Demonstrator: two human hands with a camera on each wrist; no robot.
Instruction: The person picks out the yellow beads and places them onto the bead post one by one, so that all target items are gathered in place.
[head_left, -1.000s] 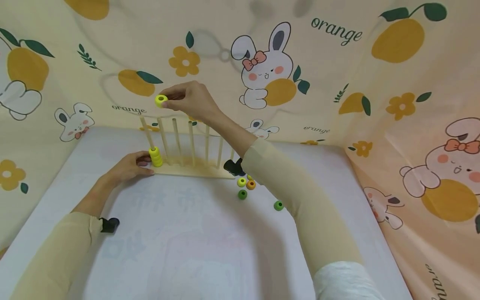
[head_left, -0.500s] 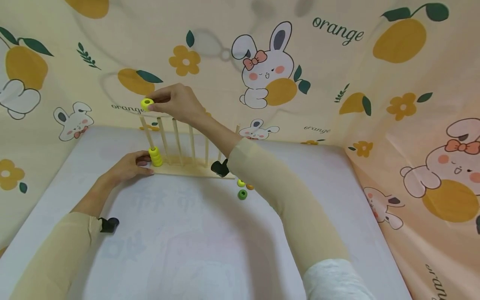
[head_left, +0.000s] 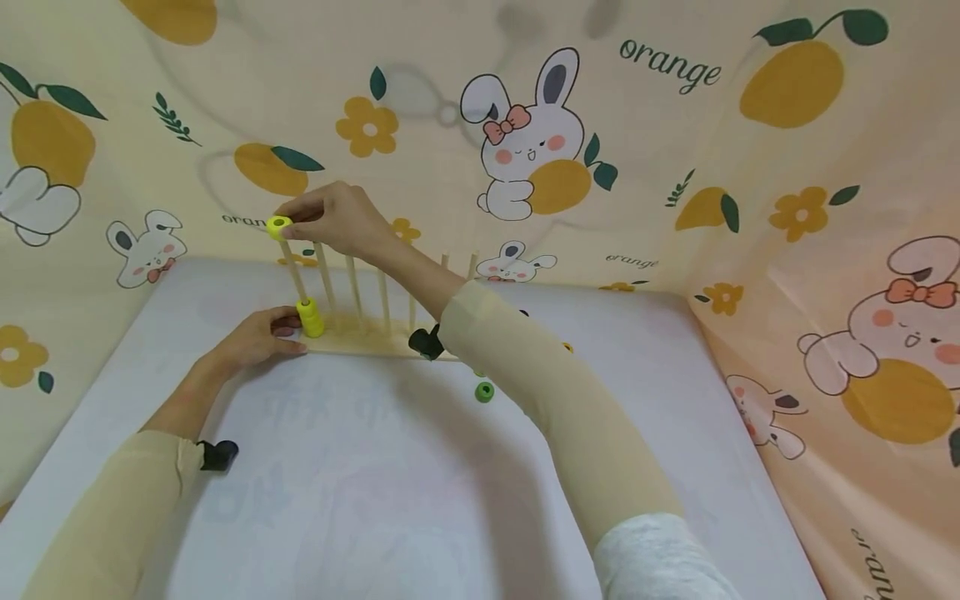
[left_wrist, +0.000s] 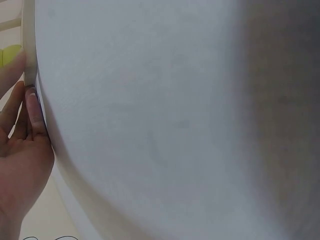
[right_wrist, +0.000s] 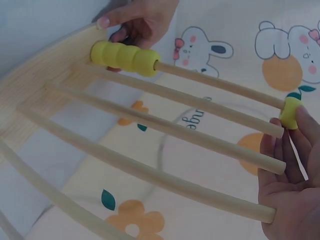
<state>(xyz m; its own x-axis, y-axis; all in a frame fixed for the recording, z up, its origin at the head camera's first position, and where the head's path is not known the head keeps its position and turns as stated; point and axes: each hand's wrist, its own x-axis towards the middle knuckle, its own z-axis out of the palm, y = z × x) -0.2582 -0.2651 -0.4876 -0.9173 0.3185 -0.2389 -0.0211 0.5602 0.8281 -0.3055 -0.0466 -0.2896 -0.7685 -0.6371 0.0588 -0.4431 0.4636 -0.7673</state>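
Observation:
My right hand pinches a yellow bead between thumb and fingers, at the top of the leftmost peg of a wooden peg rack. In the right wrist view the held bead sits over the peg's tip. A stack of several yellow beads is threaded at the foot of the same peg. My left hand grips the left end of the rack's base, thumb at the front edge, fingers beside the stack. The left wrist view shows that hand at the base's end.
A green bead lies on the white table, right of the rack. Other loose beads are mostly hidden behind the right forearm; an orange one peeks out. The other pegs carry no beads. A patterned cloth hangs behind.
My right hand has moved left and then down with the yellow bead, from above and right of the leftmost peg onto its tip. The left hand stays on the base.

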